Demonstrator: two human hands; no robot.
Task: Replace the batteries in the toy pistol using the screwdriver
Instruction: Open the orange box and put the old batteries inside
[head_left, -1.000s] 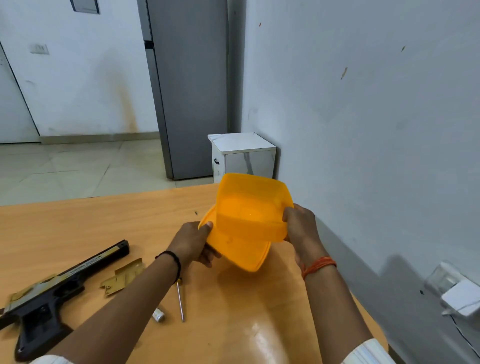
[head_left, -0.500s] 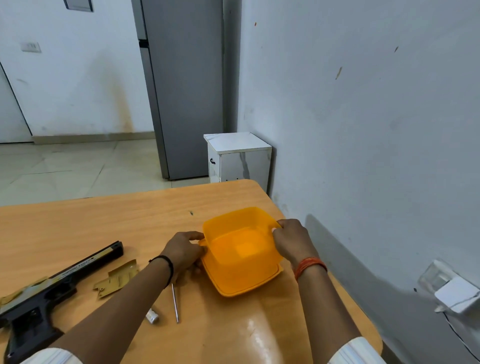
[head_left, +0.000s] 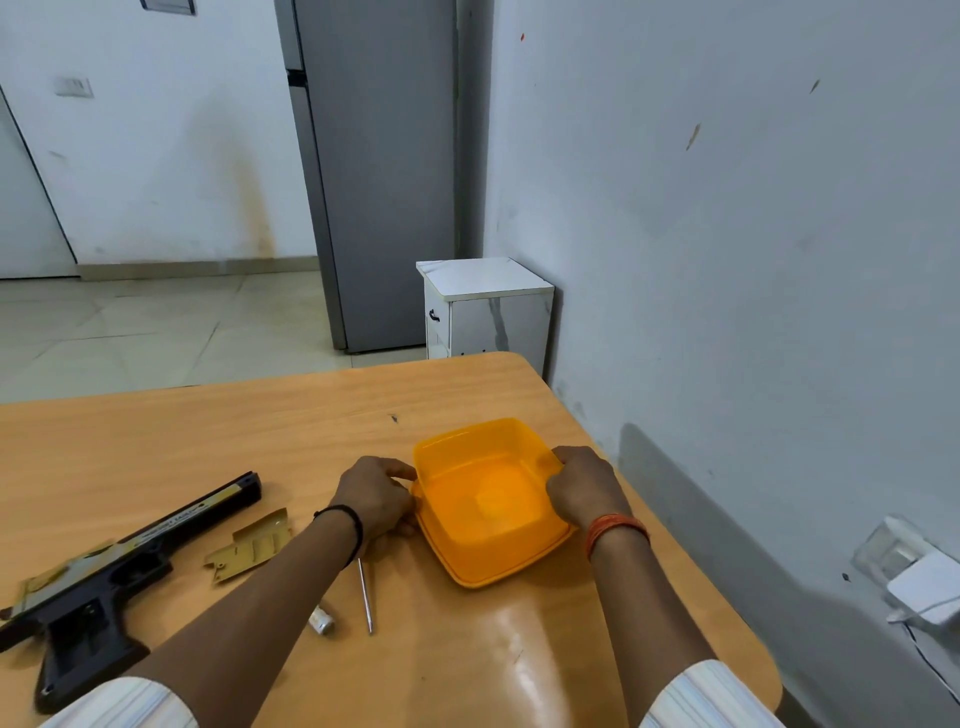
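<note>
Both hands (head_left: 376, 496) grip orange container (head_left: 488, 501) (on its lid), pistol (head_left: 104, 577) nr left

Pale scuffed walls (head_left: 727, 234), tiled floor (head_left: 130, 332), grey refrigerator (head_left: 384, 171), small white cabinet (head_left: 488, 312).

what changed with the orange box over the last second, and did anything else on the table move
The orange container came down: a second ago both hands held it tilted in the air, now it sits open side up on its lid on the table. The left hand and right hand still grip its sides. The toy pistol, battery cover, battery and screwdriver stayed put.
</note>
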